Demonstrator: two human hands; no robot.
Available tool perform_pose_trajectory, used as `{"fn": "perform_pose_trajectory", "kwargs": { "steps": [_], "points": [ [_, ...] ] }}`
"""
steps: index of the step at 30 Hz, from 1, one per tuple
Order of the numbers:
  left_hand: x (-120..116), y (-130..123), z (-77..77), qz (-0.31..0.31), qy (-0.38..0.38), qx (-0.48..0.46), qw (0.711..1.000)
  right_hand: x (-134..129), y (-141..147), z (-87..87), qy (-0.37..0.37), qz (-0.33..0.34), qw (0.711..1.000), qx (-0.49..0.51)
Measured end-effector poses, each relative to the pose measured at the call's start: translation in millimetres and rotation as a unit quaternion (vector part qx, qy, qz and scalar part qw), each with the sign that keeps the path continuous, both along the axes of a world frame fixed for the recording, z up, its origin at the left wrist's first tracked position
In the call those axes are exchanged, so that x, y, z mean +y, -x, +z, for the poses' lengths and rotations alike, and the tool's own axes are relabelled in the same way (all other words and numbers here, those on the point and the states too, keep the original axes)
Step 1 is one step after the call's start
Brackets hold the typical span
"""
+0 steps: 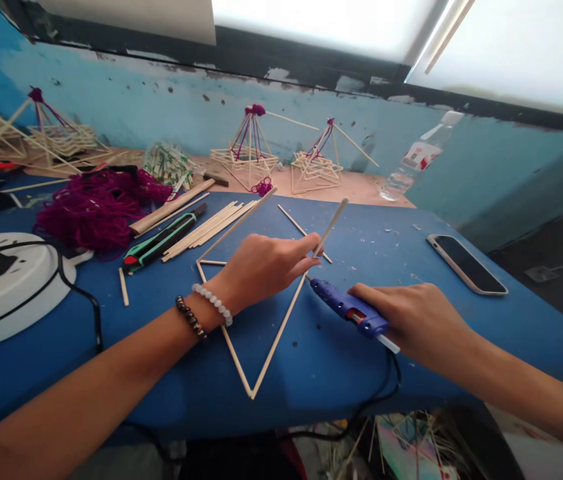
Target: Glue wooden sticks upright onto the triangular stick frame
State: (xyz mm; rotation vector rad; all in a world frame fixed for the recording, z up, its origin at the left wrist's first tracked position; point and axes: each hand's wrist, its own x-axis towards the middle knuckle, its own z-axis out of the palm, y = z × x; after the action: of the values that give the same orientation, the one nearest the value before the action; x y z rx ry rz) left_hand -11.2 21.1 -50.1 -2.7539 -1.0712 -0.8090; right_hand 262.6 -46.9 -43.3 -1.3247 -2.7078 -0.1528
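My left hand (pixel 274 267), with two bead bracelets at the wrist, pinches a thin wooden stick (pixel 332 225) that slants up from a corner of a stick frame. That frame, a triangle of wooden sticks (pixel 280 337), lies on the blue table with one point towards me; my left hand and wrist cover part of it. Another stick (pixel 241 223) rises from its left corner. In my right hand (pixel 414 310) is a blue hot glue gun (pixel 344 303), a clear glue stick poking out of its back. The nozzle is at the corner just below my left fingertips.
Loose sticks (pixel 214 227), a utility knife (pixel 161 243) and purple yarn (pixel 98 207) lie on the left, near a white power strip (pixel 21 293). A phone (pixel 466 263) is at right. Finished stick pyramids (pixel 246 157) and a bottle (pixel 418 160) line the back.
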Motion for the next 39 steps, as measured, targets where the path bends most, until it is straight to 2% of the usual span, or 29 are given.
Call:
{"fn": "perform_pose_trajectory", "kwargs": {
  "steps": [3, 9, 14, 18, 24, 27, 29, 31, 34, 36, 39],
  "points": [
    [-1, 0, 0.8, 0.008, 0.002, 0.007, 1.000, 2, 2, 4.5, 0.008, 0.015, 0.999, -0.029],
    [-1, 0, 2.6, 0.006, 0.006, 0.003, 1.000, 0, -15, 13.9, -0.037, -0.018, 0.998, -0.042],
    [-1, 1, 3.0, -0.003, 0.013, -0.006, 1.000, -6, -35, 21.7, -0.079, -0.097, 0.988, -0.089],
    [0, 3, 3.7, -0.009, 0.015, -0.012, 1.000, 2, -43, 14.8, -0.083, -0.172, 0.977, -0.090],
    [2, 6, 4.3, -0.014, 0.023, -0.024, 0.999, 15, -40, 2.1, 0.044, -0.141, 0.988, 0.045],
    [3, 6, 3.6, -0.014, 0.024, -0.026, 0.999, 13, -40, 5.4, 0.069, -0.141, 0.984, 0.084],
    [4, 6, 3.4, -0.013, 0.020, -0.023, 0.999, 11, -40, 13.8, 0.082, -0.148, 0.981, 0.100],
    [4, 6, 3.6, -0.011, 0.019, -0.019, 1.000, 9, -37, 26.4, 0.074, -0.156, 0.982, 0.082],
    [3, 5, 4.4, -0.007, 0.024, -0.016, 1.000, 10, -19, 47.4, 0.011, -0.149, 0.986, 0.071],
    [2, 5, 4.8, -0.002, 0.024, -0.014, 1.000, 14, 2, 58.5, -0.025, -0.106, 0.984, 0.141],
    [1, 4, 5.4, 0.005, 0.021, -0.007, 1.000, 29, 36, 68.2, -0.042, -0.011, 0.963, 0.266]
  ]
}}
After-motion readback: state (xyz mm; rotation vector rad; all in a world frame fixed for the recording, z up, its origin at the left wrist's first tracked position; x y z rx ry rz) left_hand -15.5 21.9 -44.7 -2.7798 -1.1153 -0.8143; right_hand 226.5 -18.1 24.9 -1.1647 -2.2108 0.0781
